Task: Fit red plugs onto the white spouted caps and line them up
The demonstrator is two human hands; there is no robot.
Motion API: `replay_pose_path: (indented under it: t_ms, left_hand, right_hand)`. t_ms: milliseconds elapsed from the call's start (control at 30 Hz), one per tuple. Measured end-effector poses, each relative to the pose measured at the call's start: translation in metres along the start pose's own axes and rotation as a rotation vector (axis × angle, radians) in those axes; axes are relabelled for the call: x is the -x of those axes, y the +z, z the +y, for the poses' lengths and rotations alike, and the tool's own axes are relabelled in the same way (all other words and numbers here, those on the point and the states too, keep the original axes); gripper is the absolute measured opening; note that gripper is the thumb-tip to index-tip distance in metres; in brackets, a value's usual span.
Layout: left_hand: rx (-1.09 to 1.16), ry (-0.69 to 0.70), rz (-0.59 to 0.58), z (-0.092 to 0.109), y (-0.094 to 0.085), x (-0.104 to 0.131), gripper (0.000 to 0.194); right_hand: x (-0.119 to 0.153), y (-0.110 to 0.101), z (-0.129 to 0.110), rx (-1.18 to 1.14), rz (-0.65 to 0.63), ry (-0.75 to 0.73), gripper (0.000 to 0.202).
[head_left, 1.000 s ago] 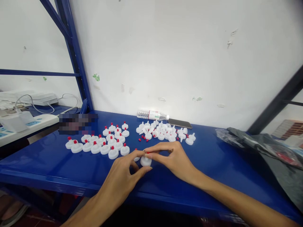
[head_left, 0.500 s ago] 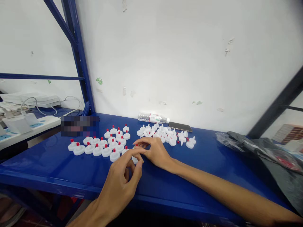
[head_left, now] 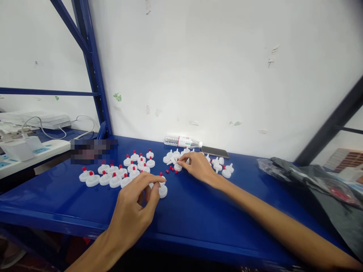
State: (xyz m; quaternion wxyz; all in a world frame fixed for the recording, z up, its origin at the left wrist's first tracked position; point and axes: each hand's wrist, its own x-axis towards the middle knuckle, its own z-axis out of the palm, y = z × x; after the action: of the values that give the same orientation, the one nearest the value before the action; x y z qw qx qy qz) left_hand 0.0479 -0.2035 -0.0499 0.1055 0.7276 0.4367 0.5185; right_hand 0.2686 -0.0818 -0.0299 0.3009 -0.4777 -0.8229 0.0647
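Observation:
White round caps with nozzles and red tips (head_left: 92, 180) stand in rows on the left of the blue table. My left hand (head_left: 138, 200) is over the right end of these rows, thumb and fingers curled close together; what they hold, if anything, is hidden. Beside its fingertips sits a white cap (head_left: 162, 191). My right hand (head_left: 197, 165) reaches into a pile of white nozzle caps without tips (head_left: 226, 173), its fingers pinched at one of them. Several small loose red tips (head_left: 167, 171) lie just left of and below the right fingers.
Behind the pile, a clear plastic bottle (head_left: 181, 141) lies on its side beside a dark phone (head_left: 214, 152). Grey plastic bags (head_left: 300, 181) cover the table's right end. A power strip (head_left: 42, 151) with chargers is at the left, near a blue metal post (head_left: 93, 68).
My right hand has moved away from my left hand, up and right to the pile, uncovering the loose red tips. My left hand has shifted left and slightly down.

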Motion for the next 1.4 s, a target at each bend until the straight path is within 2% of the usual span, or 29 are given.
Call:
replay_pose_path:
  t_ms: [133, 233, 333, 467, 533, 633, 800, 933, 1033, 1100, 1200, 1300, 1400]
  left_hand:
    - [-0.053, 0.025, 0.061, -0.005, -0.006, -0.007, 0.017]
    - [-0.054, 0.011, 0.072, -0.006, -0.006, -0.010, 0.021]
    - [-0.039, 0.000, 0.023, -0.006, -0.005, -0.012, 0.035]
    - [-0.018, 0.009, 0.001, -0.009, -0.007, -0.013, 0.025]
    - [-0.024, 0.000, 0.030, -0.011, -0.009, -0.013, 0.021]
    - [-0.042, -0.022, 0.072, -0.013, -0.011, -0.012, 0.021]
    - [-0.033, -0.057, 0.055, -0.016, -0.006, -0.010, 0.021]
    - [-0.036, -0.132, 0.047, -0.017, -0.005, -0.010, 0.027]
    - [-0.034, -0.220, 0.040, -0.018, -0.006, -0.010, 0.033]
    - [-0.020, -0.245, 0.039, -0.018, -0.006, -0.009, 0.034]
    - [0.020, -0.270, 0.039, -0.018, -0.005, -0.009, 0.034]
    - [0.060, -0.304, 0.033, -0.017, -0.005, -0.010, 0.035]
    - [0.087, -0.326, 0.023, -0.018, -0.005, -0.011, 0.037]
  right_hand:
    - [0.001, -0.011, -0.005, -0.059, 0.067, -0.011, 0.015]
    - [0.006, -0.024, -0.023, -0.195, 0.121, -0.066, 0.014]
    - [0.015, -0.029, -0.050, -0.368, 0.071, -0.158, 0.012]
    - [0.021, -0.027, -0.077, -0.509, -0.045, -0.242, 0.013]
    - [0.016, -0.026, -0.076, -0.489, -0.055, -0.236, 0.020]
    - [0.004, -0.026, -0.054, -0.297, -0.062, -0.199, 0.023]
    - [-0.007, -0.016, -0.009, 0.061, -0.278, -0.228, 0.007]
    - [-0.002, -0.004, -0.003, 0.170, -0.303, -0.239, 0.004]
    - [0.001, -0.002, -0.006, 0.177, -0.289, -0.244, 0.010]
    - [0.001, -0.005, -0.009, 0.124, -0.284, -0.240, 0.011]
    - [0.000, -0.013, -0.017, -0.126, -0.269, -0.215, 0.011]
    - [0.002, -0.020, -0.031, -0.359, -0.269, -0.227, 0.016]
    - [0.010, -0.020, -0.047, -0.487, -0.276, -0.239, 0.012]
